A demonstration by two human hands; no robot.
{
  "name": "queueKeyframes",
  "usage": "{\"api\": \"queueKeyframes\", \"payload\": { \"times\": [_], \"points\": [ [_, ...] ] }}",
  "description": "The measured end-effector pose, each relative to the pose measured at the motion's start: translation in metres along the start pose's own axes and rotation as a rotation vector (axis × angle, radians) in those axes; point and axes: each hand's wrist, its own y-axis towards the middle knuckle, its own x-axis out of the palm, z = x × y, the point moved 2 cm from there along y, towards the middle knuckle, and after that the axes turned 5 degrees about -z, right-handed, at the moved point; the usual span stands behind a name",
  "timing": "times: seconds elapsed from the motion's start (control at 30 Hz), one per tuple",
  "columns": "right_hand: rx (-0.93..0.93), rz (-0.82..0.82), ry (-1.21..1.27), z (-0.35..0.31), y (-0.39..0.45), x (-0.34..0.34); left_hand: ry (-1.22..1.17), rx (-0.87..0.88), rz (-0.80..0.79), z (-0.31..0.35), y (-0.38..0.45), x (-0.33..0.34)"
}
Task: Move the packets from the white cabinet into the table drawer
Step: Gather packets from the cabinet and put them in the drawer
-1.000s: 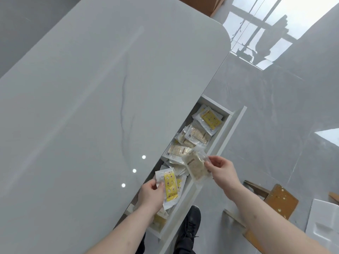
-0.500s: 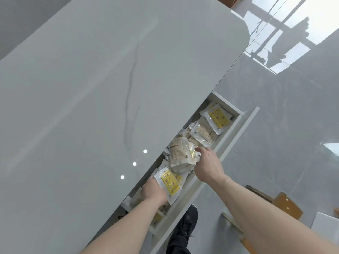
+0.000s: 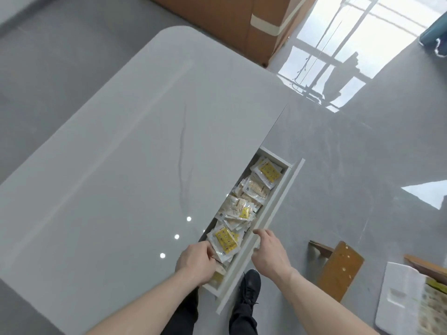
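Left hand [image 3: 197,263], lower centre of the frame: fingers curled into the near end of the open drawer [image 3: 278,201], gripping the lower edge of a clear-and-white packet with a yellow label [image 3: 225,241]. The label carries rows of small round dark marks; no writing on it can be read. Right hand [image 3: 269,253], just to the right: fingers loosely bent over the top edge of the white drawer front, holding nothing; whether the fingertips press the panel cannot be told.

The drawer is a long, narrow white box with flat, smooth walls, pulled out from under the table [image 3: 121,165] and running diagonally from lower centre toward the centre right. It is filled along its whole length with overlapping packets [image 3: 244,206]: crinkled, glossy plastic sachets, some with pale beige contents, one with a small yellow patch at mid-drawer, and another yellow-labelled packet [image 3: 267,170] at the far end. Printing on all of them is too small to read.

The tabletop is a glossy pale grey slab with rounded corners, a thin dark vein and three reflected light spots. Below the drawer, a black shoe [image 3: 250,285] stands on polished grey floor tiles. At lower right lie brown wooden pieces [image 3: 338,269] and a white moulded foam block [image 3: 399,298]; a brown cabinet [image 3: 242,18] stands at top centre.
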Motion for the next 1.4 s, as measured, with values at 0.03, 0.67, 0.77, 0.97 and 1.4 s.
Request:
{"api": "queueKeyframes", "payload": {
  "times": [0.03,0.67,0.77,0.97,1.4],
  "points": [
    [0.007,0.006,0.009,-0.006,-0.018,-0.002,0.021,0.027,0.032,-0.001,-0.016,-0.013],
    [-0.251,0.073,-0.045,-0.132,-0.262,0.013,0.149,0.124,0.359,-0.116,-0.298,-0.149],
    [-0.326,0.092,-0.118,-0.165,-0.283,0.019,0.12,0.098,0.432,-0.142,-0.33,-0.165],
    [-0.488,0.096,-0.263,-0.247,-0.308,0.032,0.063,0.038,0.54,-0.199,-0.374,-0.206],
    [-0.655,0.127,-0.344,-0.514,-0.342,0.158,0.122,-0.039,0.665,-0.439,-0.438,-0.346]
  ]
}}
